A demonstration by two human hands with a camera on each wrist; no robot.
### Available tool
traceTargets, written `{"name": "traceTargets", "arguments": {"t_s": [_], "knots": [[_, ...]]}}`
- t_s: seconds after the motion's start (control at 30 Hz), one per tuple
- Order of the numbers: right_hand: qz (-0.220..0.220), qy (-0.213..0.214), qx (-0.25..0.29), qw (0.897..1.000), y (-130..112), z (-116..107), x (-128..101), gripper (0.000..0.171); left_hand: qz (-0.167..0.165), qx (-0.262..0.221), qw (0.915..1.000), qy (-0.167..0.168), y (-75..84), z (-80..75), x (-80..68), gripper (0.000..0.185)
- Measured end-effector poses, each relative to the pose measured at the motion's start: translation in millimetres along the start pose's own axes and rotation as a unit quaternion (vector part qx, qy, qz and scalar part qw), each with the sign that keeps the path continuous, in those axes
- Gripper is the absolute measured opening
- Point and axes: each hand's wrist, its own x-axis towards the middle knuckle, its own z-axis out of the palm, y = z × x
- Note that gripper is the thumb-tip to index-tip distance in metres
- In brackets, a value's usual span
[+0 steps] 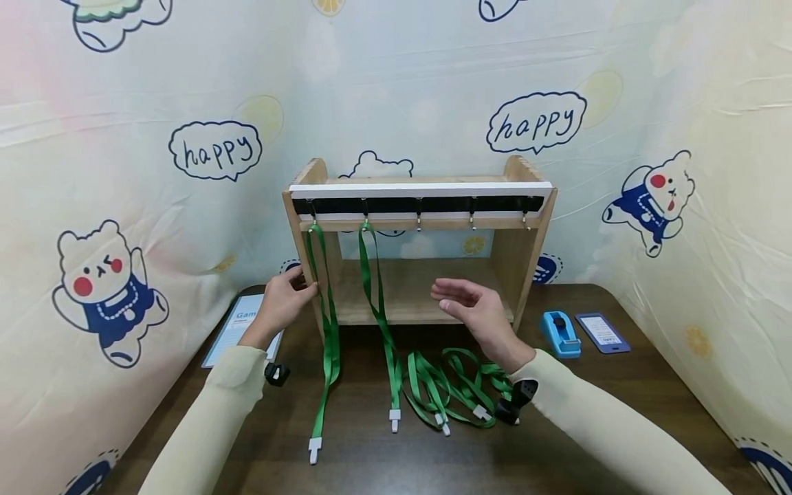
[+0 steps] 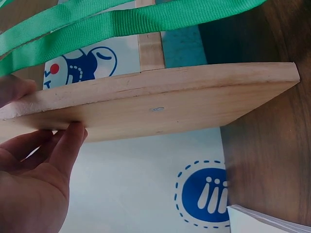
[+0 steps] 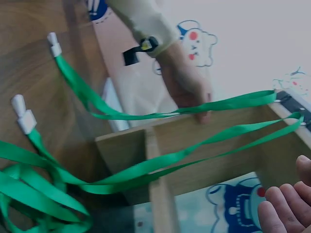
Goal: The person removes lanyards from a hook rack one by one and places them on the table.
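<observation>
Wooden hook rack (image 1: 522,237); green fabric lanyards (image 1: 326,323) hanging.
Left hand (image 1: 281,302) gripping rack's side, steadying; right hand (image 1: 479,313) fingers relaxed, empty, above loose lanyard heap (image 1: 452,388).

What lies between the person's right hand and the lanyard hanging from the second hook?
Nothing: in the head view the stretch from the right hand to the second hanging lanyard shows only the wooden rack's bare lower shelf.
</observation>
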Motion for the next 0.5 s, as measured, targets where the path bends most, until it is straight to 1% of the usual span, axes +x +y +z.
{"name": "traceTargets", "arguments": {"t_s": [0.13, 0.27, 0.5], "knots": [[-0.023, 0.005, -0.004, 1.000, -10.8, -7.2, 1.6, 0.038, 0.001, -0.002, 1.0000, -0.001, 0.0, 0.1, -0.1, 0.044], [-0.039, 0.007, -0.011, 0.999, -21.0, -12.7, 4.3, 0.040, 0.002, -0.001, 1.0000, 0.000, 0.4, 0.1, -0.2, 0.044], [-0.063, 0.012, 0.007, 0.998, -37.7, -19.4, 8.7, 0.040, 0.001, 0.003, 1.0000, 0.001, 0.9, -0.3, -0.6, 0.043]]}}
